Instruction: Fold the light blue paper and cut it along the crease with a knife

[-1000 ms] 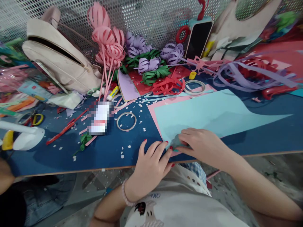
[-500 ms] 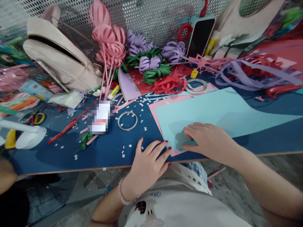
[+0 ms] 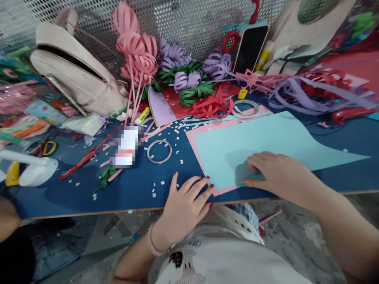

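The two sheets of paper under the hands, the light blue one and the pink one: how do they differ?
The light blue sheet lies on top; the pink sheet lies beneath, showing only as a thin border along its left and near edges. The right hand presses flat on the blue; the left hand has fingertips by the pink corner. Both lie flat on the blue table.

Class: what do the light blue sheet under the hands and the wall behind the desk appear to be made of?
Light blue sheet: apparently matte craft paper, thin, one corner lifting and curving. Back wall: probably perforated metal, pale with a slight sheen and regular round holes.
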Tool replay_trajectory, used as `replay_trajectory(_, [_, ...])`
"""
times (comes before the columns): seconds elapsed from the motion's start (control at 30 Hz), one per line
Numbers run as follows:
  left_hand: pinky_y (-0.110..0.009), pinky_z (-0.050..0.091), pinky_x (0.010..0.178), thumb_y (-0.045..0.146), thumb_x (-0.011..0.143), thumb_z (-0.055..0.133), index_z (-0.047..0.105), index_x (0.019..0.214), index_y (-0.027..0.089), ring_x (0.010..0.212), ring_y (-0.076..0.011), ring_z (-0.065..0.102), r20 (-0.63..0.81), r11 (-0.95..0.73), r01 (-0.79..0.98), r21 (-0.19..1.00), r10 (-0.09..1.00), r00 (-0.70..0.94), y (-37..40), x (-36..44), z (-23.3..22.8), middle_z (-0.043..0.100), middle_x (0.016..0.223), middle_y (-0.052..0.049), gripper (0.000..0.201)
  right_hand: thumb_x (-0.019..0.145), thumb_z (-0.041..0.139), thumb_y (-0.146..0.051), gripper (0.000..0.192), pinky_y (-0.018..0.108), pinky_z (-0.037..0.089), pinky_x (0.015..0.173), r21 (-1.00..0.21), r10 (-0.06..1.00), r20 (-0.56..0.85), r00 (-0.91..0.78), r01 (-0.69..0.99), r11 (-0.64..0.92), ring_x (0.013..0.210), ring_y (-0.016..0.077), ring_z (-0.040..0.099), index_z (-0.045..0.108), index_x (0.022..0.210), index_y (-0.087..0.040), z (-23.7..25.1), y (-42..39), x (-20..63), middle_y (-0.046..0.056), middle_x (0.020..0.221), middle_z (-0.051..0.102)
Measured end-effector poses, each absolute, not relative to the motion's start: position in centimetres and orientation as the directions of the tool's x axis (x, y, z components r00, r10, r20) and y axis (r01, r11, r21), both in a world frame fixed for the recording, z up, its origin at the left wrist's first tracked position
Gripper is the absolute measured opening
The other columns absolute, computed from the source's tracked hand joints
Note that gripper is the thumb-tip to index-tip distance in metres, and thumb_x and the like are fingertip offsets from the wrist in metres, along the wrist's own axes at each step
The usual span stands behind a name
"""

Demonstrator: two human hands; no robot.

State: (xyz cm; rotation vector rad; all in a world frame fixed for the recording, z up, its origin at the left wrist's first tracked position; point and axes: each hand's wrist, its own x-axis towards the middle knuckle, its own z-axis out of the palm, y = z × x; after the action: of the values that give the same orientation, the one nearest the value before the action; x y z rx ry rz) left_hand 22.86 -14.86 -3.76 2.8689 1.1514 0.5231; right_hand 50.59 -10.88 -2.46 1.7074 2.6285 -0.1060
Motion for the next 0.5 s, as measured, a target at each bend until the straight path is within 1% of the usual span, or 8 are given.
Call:
replay_trajectory(0.13, [-0.056,0.009,0.122,0.027,0.099,0.049,0.064,0.122,0.024,0.121,-0.0191,0.056,0.293,-0.727,0.677,0.118,0.677,0.675,-14.9,22.9,-3.8,0.065,0.13,-0.003,0.028,0.08,0.064,-0.043,0.033,0.032,0.03,0.059,-0.06,0.933,-0.02,-0.359,0.932,0.357,0.064,0.0207,0.052,0.039,0.07,-0.024,-2.9,-11.4,52.2,0.002,0.067,0.053])
replay_trajectory(0.23, [-0.058,0.009,0.121,0.027,0.099,0.048,0.065,0.122,0.024,0.121,-0.0197,0.056,0.29,-0.728,0.676,0.117,0.676,0.678,-15.0,22.8,-3.8,0.065,0.13,-0.004,0.029,0.082,0.062,-0.04,0.031,0.034,0.032,0.059,-0.077,0.944,-0.003,-0.331,0.941,0.33,0.064,0.0224,0.053,0.038,0.07,-0.025,-3.1,-11.8,53.4,0.003,0.068,0.053])
replay_trajectory(0.37, [-0.059,0.011,0.121,0.027,0.099,0.049,0.065,0.123,0.024,0.122,-0.0205,0.056,0.277,-0.726,0.68,0.104,0.678,0.681,-15.0,22.8,-3.7,0.065,0.131,-0.005,0.029,0.083,0.058,-0.044,0.03,0.036,0.034,0.06,-0.091,0.947,0.017,-0.321,0.943,0.321,0.066,0.0248,0.054,0.038,0.071,-0.025,-3.4,-12.1,54.9,0.005,0.068,0.053])
replay_trajectory(0.5, [-0.058,0.007,0.121,0.027,0.099,0.049,0.065,0.122,0.024,0.122,-0.02,0.056,0.278,-0.721,0.684,0.114,0.684,0.675,-15.0,22.9,-3.6,0.065,0.132,-0.004,0.028,0.087,0.048,-0.047,0.029,0.038,0.035,0.061,-0.12,0.947,0.023,-0.32,0.94,0.321,0.066,0.0261,0.053,0.039,0.07,-0.025,-3.5,-12.3,55.9,0.007,0.069,0.052])
